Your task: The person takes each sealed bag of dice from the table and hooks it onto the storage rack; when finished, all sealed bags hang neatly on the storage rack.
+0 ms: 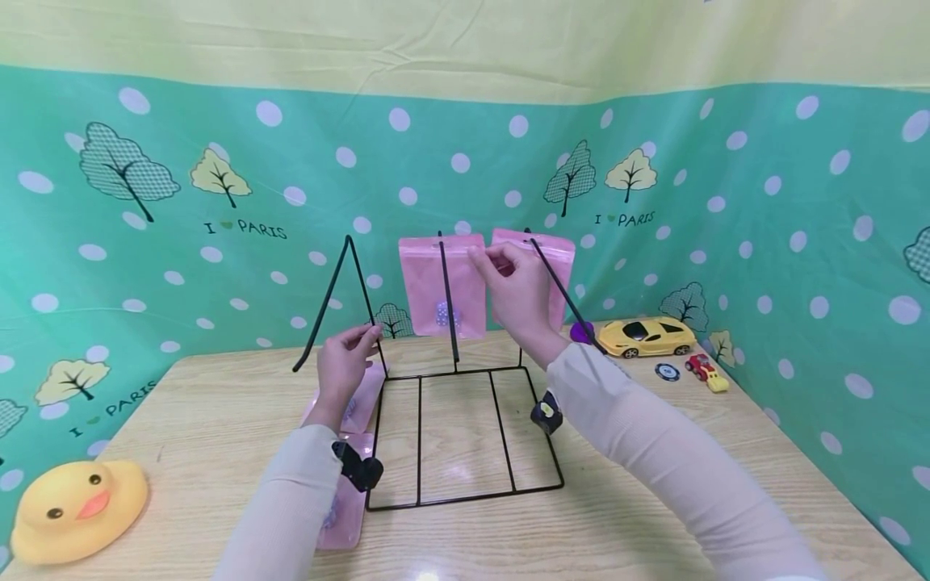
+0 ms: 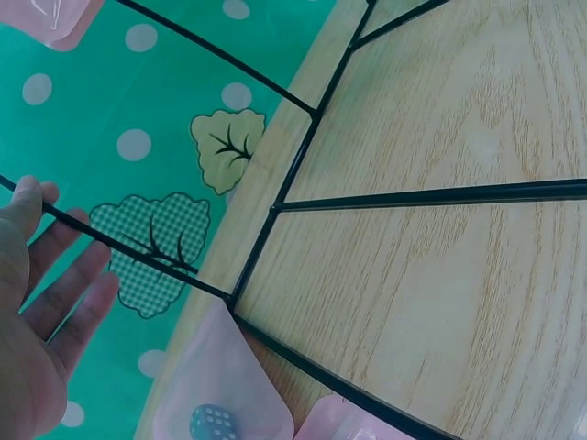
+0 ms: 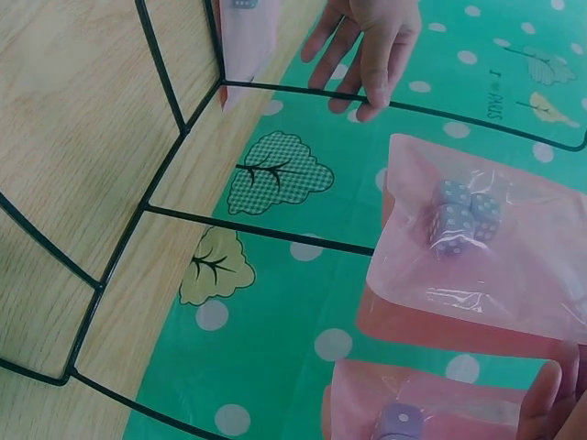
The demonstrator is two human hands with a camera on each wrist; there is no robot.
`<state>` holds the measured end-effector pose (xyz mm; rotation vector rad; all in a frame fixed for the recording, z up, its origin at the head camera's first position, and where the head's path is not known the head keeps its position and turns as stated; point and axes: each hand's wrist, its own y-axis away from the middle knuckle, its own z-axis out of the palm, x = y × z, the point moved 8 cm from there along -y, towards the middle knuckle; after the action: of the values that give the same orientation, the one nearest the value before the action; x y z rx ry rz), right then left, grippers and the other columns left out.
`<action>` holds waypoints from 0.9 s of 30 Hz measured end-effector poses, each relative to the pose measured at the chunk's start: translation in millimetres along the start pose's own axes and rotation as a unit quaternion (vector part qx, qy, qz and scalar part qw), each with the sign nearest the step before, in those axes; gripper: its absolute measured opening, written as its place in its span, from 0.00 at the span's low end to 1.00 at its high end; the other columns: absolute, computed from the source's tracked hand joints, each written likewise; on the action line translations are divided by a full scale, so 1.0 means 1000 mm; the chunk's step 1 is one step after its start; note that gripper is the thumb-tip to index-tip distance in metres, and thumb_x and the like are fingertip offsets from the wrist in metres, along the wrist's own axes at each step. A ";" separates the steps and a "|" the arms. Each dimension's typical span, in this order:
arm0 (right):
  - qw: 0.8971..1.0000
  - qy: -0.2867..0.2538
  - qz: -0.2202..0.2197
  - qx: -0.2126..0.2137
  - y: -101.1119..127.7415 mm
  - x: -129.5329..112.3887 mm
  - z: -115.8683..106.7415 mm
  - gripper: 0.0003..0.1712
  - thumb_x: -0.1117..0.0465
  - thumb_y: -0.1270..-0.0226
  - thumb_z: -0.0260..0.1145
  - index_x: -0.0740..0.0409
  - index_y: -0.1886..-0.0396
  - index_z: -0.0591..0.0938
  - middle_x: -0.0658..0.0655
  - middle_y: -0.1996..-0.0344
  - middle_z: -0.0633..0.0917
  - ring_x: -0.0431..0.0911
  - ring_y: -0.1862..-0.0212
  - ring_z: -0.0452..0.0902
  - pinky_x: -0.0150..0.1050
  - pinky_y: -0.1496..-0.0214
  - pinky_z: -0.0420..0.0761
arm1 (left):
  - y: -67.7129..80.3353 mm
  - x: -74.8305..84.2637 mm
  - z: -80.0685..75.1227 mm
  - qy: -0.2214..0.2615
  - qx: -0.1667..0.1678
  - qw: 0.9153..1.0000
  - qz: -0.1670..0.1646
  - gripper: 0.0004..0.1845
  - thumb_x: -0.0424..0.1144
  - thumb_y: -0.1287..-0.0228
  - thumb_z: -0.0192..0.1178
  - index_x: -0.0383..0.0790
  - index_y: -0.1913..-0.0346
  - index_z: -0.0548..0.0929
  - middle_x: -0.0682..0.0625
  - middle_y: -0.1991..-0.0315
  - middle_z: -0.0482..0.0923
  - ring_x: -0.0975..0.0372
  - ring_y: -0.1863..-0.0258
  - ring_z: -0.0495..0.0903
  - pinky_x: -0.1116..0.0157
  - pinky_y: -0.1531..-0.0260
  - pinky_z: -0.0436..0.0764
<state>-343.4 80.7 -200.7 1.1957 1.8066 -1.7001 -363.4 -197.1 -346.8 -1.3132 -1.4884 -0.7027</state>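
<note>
A black wire display rack (image 1: 361, 282) with three sloping hook arms stands on the table. My left hand (image 1: 343, 367) pinches its left upright between thumb and index finger; the other fingers lie loose in the left wrist view. On the middle arm hangs a pink zip bag (image 1: 425, 282) with dotted dice (image 3: 456, 220) inside. My right hand (image 1: 521, 292) pinches that bag's upper right edge. Another pink bag (image 1: 563, 257) hangs on the right arm, partly behind my right hand. The left arm carries no bag.
Pink bags with dice, an upper one (image 1: 372, 397) and a lower one (image 1: 347, 516), lie left of the rack base. A yellow duck (image 1: 76, 512) sits front left. At the back right are a yellow toy car (image 1: 647, 335), a round chip (image 1: 667, 372), a small red toy vehicle (image 1: 703, 369) and a purple object (image 1: 580, 332).
</note>
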 end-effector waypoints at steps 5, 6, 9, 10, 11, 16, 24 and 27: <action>1.000 0.020 0.003 0.009 -0.001 0.001 0.001 0.16 0.52 0.28 0.70 0.62 0.60 0.88 0.57 0.69 0.86 0.46 0.67 0.79 0.36 0.63 0.80 | 0.000 0.001 0.000 0.002 0.001 1.000 0.006 0.21 0.47 0.22 0.58 0.35 0.39 0.82 0.38 0.45 0.84 0.47 0.48 0.86 0.61 0.55 0.86; 1.000 0.022 0.005 0.011 -0.002 0.001 0.002 0.16 0.52 0.28 0.69 0.62 0.60 0.88 0.57 0.69 0.86 0.46 0.67 0.79 0.36 0.63 0.80 | 0.000 0.001 0.000 0.001 0.002 1.000 0.009 0.21 0.47 0.22 0.58 0.34 0.39 0.82 0.38 0.45 0.84 0.47 0.48 0.86 0.61 0.56 0.87; 0.999 0.030 0.011 0.014 -0.002 0.002 0.002 0.16 0.51 0.28 0.69 0.62 0.61 0.87 0.56 0.70 0.86 0.46 0.67 0.79 0.36 0.64 0.80 | 0.000 0.001 0.000 0.001 0.005 1.000 0.010 0.21 0.47 0.23 0.58 0.35 0.39 0.83 0.38 0.45 0.84 0.47 0.49 0.86 0.63 0.57 0.87; 0.999 0.031 0.013 0.015 -0.001 0.002 0.002 0.16 0.51 0.28 0.69 0.61 0.61 0.87 0.56 0.70 0.86 0.46 0.67 0.78 0.36 0.65 0.79 | 0.000 0.001 0.000 0.001 0.006 1.000 0.011 0.21 0.46 0.23 0.58 0.34 0.40 0.83 0.38 0.46 0.84 0.47 0.49 0.86 0.63 0.58 0.87; 0.999 0.033 0.016 0.016 -0.001 0.002 0.002 0.16 0.51 0.28 0.69 0.61 0.61 0.87 0.56 0.70 0.86 0.46 0.67 0.78 0.36 0.65 0.79 | 0.000 0.001 0.000 0.001 0.007 1.000 0.011 0.20 0.46 0.23 0.58 0.34 0.40 0.83 0.38 0.46 0.85 0.48 0.49 0.86 0.64 0.59 0.87; 0.999 0.039 0.024 0.018 0.001 0.001 0.001 0.17 0.50 0.29 0.70 0.60 0.61 0.87 0.55 0.70 0.85 0.45 0.67 0.78 0.36 0.65 0.79 | -0.001 0.002 0.000 0.007 0.012 1.000 0.017 0.20 0.45 0.23 0.58 0.33 0.41 0.84 0.37 0.47 0.85 0.47 0.50 0.87 0.68 0.62 0.86; 0.998 0.036 0.042 0.008 0.004 0.005 -0.004 0.21 0.45 0.29 0.69 0.60 0.60 0.85 0.55 0.68 0.84 0.47 0.65 0.77 0.38 0.59 0.78 | -0.001 0.000 0.000 0.009 0.007 1.000 0.013 0.21 0.47 0.23 0.58 0.34 0.41 0.84 0.38 0.47 0.85 0.48 0.50 0.86 0.65 0.60 0.87; 0.998 0.038 0.049 0.001 0.006 0.007 -0.005 0.21 0.44 0.29 0.69 0.59 0.60 0.85 0.55 0.68 0.83 0.47 0.65 0.77 0.38 0.60 0.79 | -0.001 0.000 0.000 0.008 0.005 1.000 0.011 0.21 0.47 0.23 0.58 0.34 0.41 0.84 0.38 0.46 0.85 0.48 0.49 0.86 0.64 0.58 0.87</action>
<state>-341.3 87.3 -208.2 1.3440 1.7600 -1.6227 -363.9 -197.7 -346.8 -1.3106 -1.4603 -0.6892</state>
